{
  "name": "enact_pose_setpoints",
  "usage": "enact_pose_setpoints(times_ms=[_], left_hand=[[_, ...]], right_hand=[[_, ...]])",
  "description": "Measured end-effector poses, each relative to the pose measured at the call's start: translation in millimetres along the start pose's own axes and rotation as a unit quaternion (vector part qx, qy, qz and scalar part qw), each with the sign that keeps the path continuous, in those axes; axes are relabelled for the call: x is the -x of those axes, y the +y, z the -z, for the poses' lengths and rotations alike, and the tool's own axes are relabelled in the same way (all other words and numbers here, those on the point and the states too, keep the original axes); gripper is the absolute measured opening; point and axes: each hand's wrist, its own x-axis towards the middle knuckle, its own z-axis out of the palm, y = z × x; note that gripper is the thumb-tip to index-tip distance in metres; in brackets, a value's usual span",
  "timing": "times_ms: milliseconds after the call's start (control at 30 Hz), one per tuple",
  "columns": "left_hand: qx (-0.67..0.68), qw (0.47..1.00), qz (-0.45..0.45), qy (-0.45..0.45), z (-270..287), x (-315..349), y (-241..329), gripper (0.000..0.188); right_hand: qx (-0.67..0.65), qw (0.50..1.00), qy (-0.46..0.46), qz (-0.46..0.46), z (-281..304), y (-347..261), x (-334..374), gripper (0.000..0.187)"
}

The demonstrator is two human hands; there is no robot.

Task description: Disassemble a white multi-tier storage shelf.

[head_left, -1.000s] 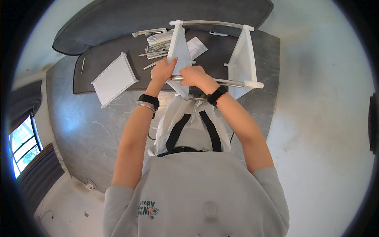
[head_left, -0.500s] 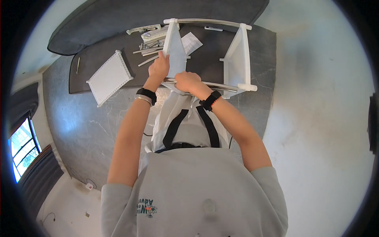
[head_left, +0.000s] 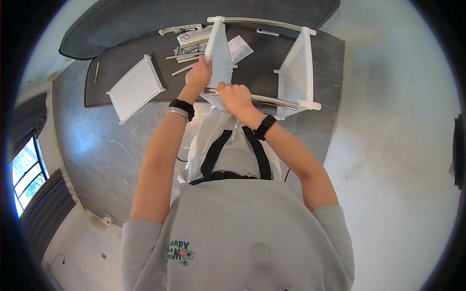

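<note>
A rack frame of two white panels joined by metal tubes is in front of me. Its left panel [head_left: 221, 60] is held along the near edge by my left hand [head_left: 199, 76], fingers closed round it. My right hand [head_left: 236, 99] is wrapped round the near metal tube [head_left: 275, 101], close to the left panel. That tube reaches a white corner fitting on the right panel [head_left: 296, 72]. Along the far side, another metal tube [head_left: 262, 21] links the panels. Where the near tube meets the left panel, my left hand and wrist partly hide the joint.
A loose white shelf panel [head_left: 136, 89] lies tilted at the left edge of the dark grey sofa [head_left: 259, 56]. Several metal tubes [head_left: 187, 56], white plastic parts [head_left: 194, 36] and a paper sheet [head_left: 240, 49] lie behind the frame. A thin rod [head_left: 96, 72] rests far left.
The frame has shifted slightly right and away from me, with both hands still on it. My right hand has turned a little on the near tube.
</note>
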Motion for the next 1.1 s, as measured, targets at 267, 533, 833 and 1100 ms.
enact_pose_setpoints(times_ms=[267, 533, 833, 1100], left_hand=[[-0.005, 1.000, 0.002, 0.004, 5.3, -1.5, -3.6, 0.035], [0.013, 1.000, 0.004, -0.010, 6.7, -1.9, -7.5, 0.038], [0.005, 1.000, 0.011, -0.019, 0.5, 3.6, -14.4, 0.037], [0.015, 0.999, 0.028, -0.024, 19.0, -8.2, -39.1, 0.040]], right_hand=[[-0.158, 0.976, -0.151, 0.017, 8.1, 15.8, -19.7, 0.022], [-0.172, 0.925, -0.328, -0.083, 15.0, 14.4, -31.5, 0.024], [-0.054, 0.985, -0.138, -0.085, -8.7, -7.8, 1.7, 0.015], [0.022, 0.997, -0.063, -0.026, 29.9, 39.2, 70.5, 0.009]])
